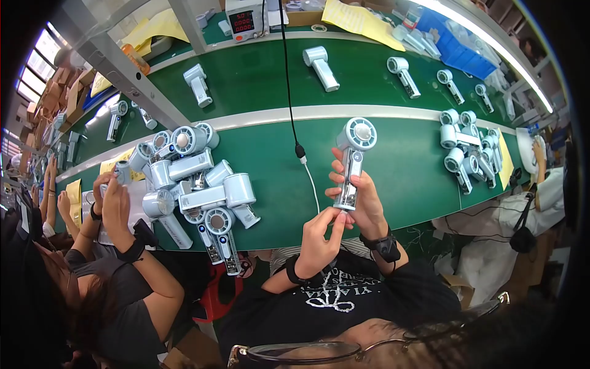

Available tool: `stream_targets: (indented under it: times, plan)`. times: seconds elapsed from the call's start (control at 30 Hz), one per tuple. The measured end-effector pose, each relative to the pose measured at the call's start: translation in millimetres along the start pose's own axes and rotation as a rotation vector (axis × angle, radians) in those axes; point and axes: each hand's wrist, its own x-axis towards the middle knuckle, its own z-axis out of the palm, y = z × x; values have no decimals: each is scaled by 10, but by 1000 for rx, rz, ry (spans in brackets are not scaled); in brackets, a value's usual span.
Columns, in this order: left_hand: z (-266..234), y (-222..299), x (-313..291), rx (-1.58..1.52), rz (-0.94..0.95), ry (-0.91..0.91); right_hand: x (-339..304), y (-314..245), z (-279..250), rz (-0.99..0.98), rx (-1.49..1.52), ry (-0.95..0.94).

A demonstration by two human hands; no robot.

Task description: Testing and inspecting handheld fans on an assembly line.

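A pale blue handheld fan (359, 133) stands upright above the table's near edge, its round grille facing me. Its handle front is open, and inner parts show. My right hand (369, 206) is closed round the handle, fingers on the left side and thumb across the front. At the handle's bottom end, my left hand (321, 238) pinches the end of a white cable (312, 184). The plug is mostly hidden by the fingers, so I cannot tell how far it sits in the fan. The cable runs up to a black connector (300, 150) on a hanging black cord.
Piled fans (209, 197) lie to my left, some handles overhanging the edge; another heap (470, 144) is at right. Spaced fans (321, 67) lie on the green strip beyond the pale rail (405, 112). A power supply (246, 21) stands behind. A co-worker's hands (117, 206) are at left.
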Motion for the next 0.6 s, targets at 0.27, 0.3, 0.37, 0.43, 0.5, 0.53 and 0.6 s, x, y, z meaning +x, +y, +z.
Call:
stream_targets:
  times: [0.27, 0.3, 0.37, 0.43, 0.5, 0.53, 0.6]
  plan:
    - [10, -78, -37, -173, -89, 24, 7, 44, 20, -163, -253, 21]
    - [6, -93, -42, -190, -103, 24, 11, 50, 23, -163, -253, 22]
    - [-6, -121, -44, -207, -119, 22, 17, 66, 17, -224, -316, 5]
    - [-28, -150, -42, -212, -148, 9, 22, 86, -5, -256, -346, -1]
    - [-50, -154, -42, -215, -164, 0, 20, 114, -40, -289, -399, -31]
    - [-62, -138, -42, -203, -159, -15, 19, 116, -46, -305, -425, -47]
    - [-72, -114, -39, -180, -148, -45, 23, 100, -39, -303, -444, -47]
